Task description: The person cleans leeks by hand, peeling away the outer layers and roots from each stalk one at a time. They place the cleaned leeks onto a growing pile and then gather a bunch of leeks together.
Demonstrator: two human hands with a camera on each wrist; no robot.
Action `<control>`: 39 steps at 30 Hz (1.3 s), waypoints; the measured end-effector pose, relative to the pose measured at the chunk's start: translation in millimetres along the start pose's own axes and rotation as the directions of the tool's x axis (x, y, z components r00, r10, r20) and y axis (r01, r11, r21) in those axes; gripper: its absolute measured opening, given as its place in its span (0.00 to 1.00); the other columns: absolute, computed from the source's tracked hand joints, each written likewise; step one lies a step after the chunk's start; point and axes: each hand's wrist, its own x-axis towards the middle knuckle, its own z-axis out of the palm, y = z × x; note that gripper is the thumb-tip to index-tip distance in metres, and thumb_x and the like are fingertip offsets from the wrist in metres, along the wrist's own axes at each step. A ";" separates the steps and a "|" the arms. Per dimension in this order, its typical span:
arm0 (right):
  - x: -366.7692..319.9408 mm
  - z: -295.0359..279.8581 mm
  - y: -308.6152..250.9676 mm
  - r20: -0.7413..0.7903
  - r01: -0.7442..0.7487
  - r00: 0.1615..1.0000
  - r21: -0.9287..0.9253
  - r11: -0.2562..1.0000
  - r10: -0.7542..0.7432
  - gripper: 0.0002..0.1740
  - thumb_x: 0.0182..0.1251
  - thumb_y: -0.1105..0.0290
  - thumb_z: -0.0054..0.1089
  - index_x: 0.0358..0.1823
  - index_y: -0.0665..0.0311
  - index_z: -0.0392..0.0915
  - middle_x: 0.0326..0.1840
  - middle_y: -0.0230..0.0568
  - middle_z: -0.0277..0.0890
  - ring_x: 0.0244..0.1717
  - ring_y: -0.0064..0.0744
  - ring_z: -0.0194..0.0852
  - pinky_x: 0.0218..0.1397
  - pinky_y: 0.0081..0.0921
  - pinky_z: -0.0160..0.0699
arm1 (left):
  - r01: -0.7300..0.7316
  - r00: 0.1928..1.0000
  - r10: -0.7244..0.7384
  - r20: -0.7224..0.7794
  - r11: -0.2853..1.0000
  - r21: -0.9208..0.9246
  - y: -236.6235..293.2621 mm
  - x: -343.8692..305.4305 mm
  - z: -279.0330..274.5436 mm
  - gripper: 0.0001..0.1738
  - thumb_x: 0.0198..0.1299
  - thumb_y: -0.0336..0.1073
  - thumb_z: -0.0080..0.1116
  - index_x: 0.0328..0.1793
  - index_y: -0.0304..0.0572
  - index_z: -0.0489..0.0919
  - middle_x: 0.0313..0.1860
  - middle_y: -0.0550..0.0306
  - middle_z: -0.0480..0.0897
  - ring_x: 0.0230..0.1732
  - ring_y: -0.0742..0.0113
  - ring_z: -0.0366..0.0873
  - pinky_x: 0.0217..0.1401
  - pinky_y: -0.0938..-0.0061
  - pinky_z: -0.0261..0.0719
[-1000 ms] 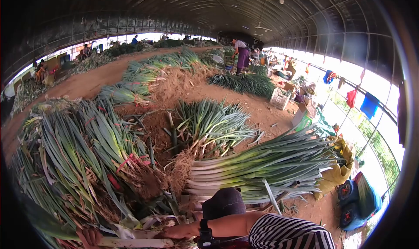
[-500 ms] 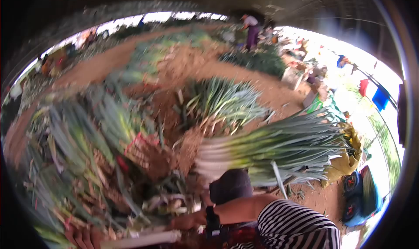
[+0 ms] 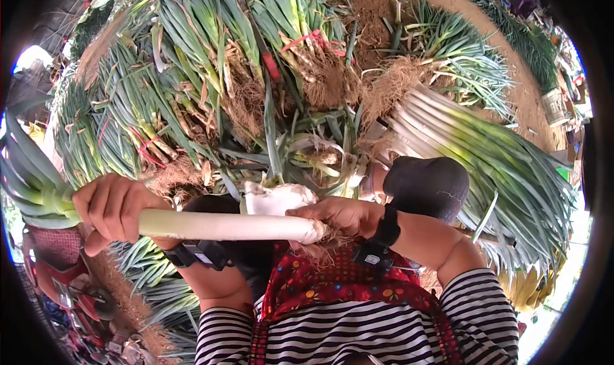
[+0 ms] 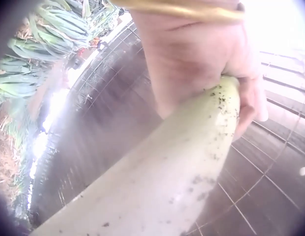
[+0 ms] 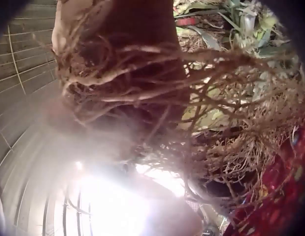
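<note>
A thick leek lies level across the front of the body in the head view. My left hand has its fingers curled round the stalk where white turns to green, with the leaves fanning out past it. At the root end is my right hand, its fingers curled at the base beside the hanging roots. The left wrist view shows the left hand round the pale stalk, which carries specks of dirt. Tangled roots cover much of the right hand in the right wrist view.
Bundled leeks with red ties lie beyond the hands. To the right a large row of leeks fans out beside a dark boot or knee covering. A pale cut piece sits just behind the held stalk. A red vehicle stands at left.
The head view has tilted down. Both hands, low at the edge before, now hold the leek up before the red patterned apron, and its roots and leaves show.
</note>
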 end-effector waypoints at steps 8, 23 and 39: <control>14.3 -19.6 10.4 0.523 -0.146 0.834 -0.097 0.985 0.175 0.20 0.69 0.68 0.49 0.56 0.74 0.64 0.30 0.39 0.72 0.27 0.27 0.75 0.24 0.22 0.77 | 0.111 0.955 -0.029 0.296 0.958 -0.266 -38.5 26.1 10.8 0.21 0.43 0.18 0.63 0.19 0.46 0.62 0.08 0.60 0.69 0.09 0.76 0.67 0.09 0.78 0.66; 5.1 -176.0 1.2 -0.476 -0.533 0.832 -0.539 -0.653 -0.286 0.11 0.56 0.71 0.51 0.35 0.56 0.84 0.37 0.33 0.82 0.40 0.35 0.81 0.36 0.38 0.77 | 0.257 0.797 0.279 -0.537 0.648 0.717 22.7 50.0 29.9 0.15 0.67 0.39 0.46 0.27 0.47 0.62 0.16 0.69 0.57 0.16 0.77 0.52 0.22 0.80 0.56; 13.2 -9.0 -64.7 0.256 -0.019 0.606 -0.942 -0.335 -0.753 0.19 0.65 0.61 0.52 0.55 0.62 0.71 0.45 0.45 0.76 0.41 0.47 0.78 0.44 0.36 0.78 | 0.343 0.398 0.757 -0.519 0.401 0.849 -31.4 16.1 -11.7 0.15 0.57 0.38 0.62 0.30 0.47 0.65 0.16 0.71 0.58 0.17 0.80 0.55 0.20 0.84 0.60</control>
